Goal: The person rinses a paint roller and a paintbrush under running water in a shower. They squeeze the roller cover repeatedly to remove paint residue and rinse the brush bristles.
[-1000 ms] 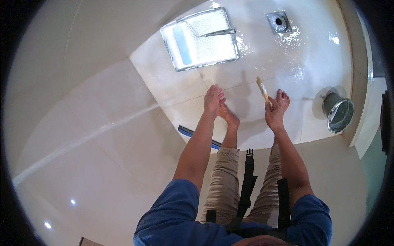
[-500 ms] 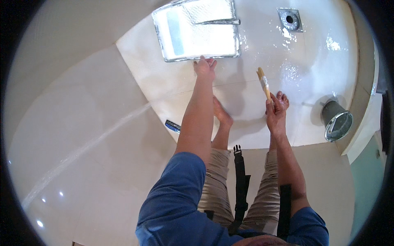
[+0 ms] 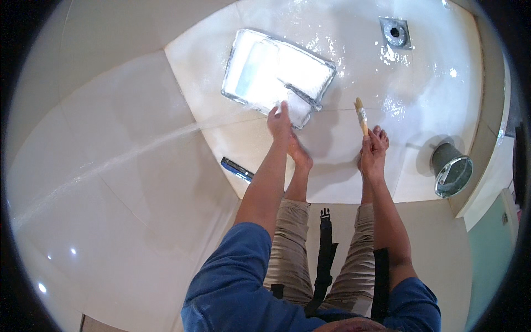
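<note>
Left hand (image 3: 279,123) seemingly pinches the white tray (image 3: 303,66); right hand (image 3: 374,155) grasps a brush (image 3: 362,117).

Plain blue shirt (image 3: 251,312) at bottom of frame. Left sleeve (image 3: 229,265) short, wide, with soft folds, lower left of centre; right sleeve (image 3: 415,301) short too, same blue, lower right. Beige-brown trousers (image 3: 290,243) in lower centre, many crosswise wrinkles, shins uncovered. Black strap (image 3: 323,265) between trouser legs, black buckle (image 3: 324,213) at its upper end. Second black strap (image 3: 381,282), flat, lower right of centre. Left hand (image 3: 279,125), right hand (image 3: 374,159): both bare. Left foot (image 3: 299,152), right foot (image 3: 381,134): bare also.
</note>
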